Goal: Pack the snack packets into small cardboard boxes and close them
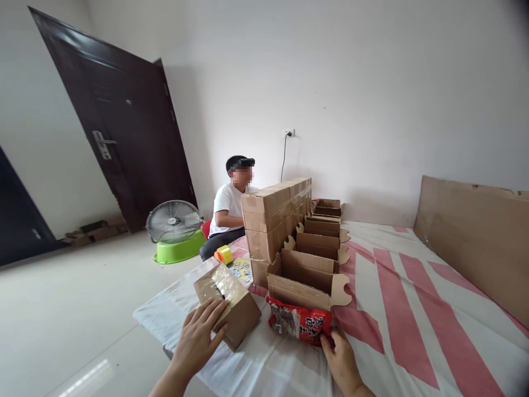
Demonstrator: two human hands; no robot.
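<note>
My left hand (202,330) lies on a taped cardboard box (244,321) near the table's front left edge. Its fingers stretch over the top and the thumb touches the side. In front of the nearest open carton (308,282), my right hand (339,355) pinches the right end of a red printed plastic packet (300,324) between thumb and fingers. The packet has white lettering and a partly see-through, dark-looking area. What lies inside it I cannot make out.
Several open cartons (318,246) run back in a row beside a stack of closed boxes (258,226). Yellow tape (224,254) sits at the left. A person in a white shirt (225,207) sits behind the stack. A large cardboard sheet (475,231) stands at the right.
</note>
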